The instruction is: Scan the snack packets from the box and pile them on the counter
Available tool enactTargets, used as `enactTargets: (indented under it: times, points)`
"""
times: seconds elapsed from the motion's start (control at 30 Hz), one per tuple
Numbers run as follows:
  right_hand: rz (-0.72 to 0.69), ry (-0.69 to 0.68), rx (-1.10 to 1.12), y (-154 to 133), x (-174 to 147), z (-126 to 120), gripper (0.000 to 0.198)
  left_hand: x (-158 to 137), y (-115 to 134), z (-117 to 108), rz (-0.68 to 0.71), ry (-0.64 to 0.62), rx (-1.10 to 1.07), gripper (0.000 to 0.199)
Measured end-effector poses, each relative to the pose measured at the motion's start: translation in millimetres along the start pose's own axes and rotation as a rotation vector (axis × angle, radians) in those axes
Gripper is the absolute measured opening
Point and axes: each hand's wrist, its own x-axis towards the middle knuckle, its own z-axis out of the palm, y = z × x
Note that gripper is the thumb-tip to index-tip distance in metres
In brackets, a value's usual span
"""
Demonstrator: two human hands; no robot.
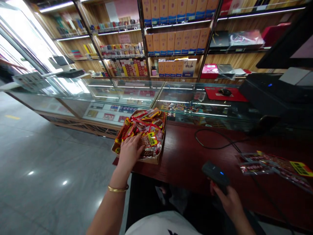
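My left hand (pixel 129 151), with a gold bangle on its wrist, reaches into an open cardboard box (pixel 153 160) of snack packets. Its fingers and thumb close on the left edge of a clear snack packet (pixel 146 140) with a yellow label; the fingertips are partly hidden. Other red and yellow packets (pixel 144 119) lie heaped around it. In my right hand (pixel 228 197) is a dark handheld barcode scanner (pixel 216 174) with a lit blue light. It is held over the front edge of the dark red counter (pixel 181 156).
Several loose packets (pixel 274 164) lie on the counter at the right, near the scanner's black cable (pixel 212 148). Behind are glass display cases (pixel 127 89), a mouse (pixel 224 92) on a red mat and a dark monitor (pixel 281 42). Stocked shelves (pixel 177 42) line the wall.
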Motion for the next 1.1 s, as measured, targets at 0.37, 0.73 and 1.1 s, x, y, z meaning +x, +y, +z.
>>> enactTargets:
  times: [0.37,0.73,1.1]
  points:
    - [-0.012,0.005,0.060,-10.5,1.4,2.7,0.054,1.1,5.1,0.9,-0.060,-0.009,0.036,0.034]
    - [-0.018,-0.021,0.089,-12.5,0.1,2.7,0.051,-8.2,94.9,11.0,-0.240,0.339,-1.097,0.041]
    - [-0.008,-0.012,0.151,-26.6,-0.8,1.6,0.052,33.2,155.9,164.2,-0.571,-0.921,-1.963,0.036]
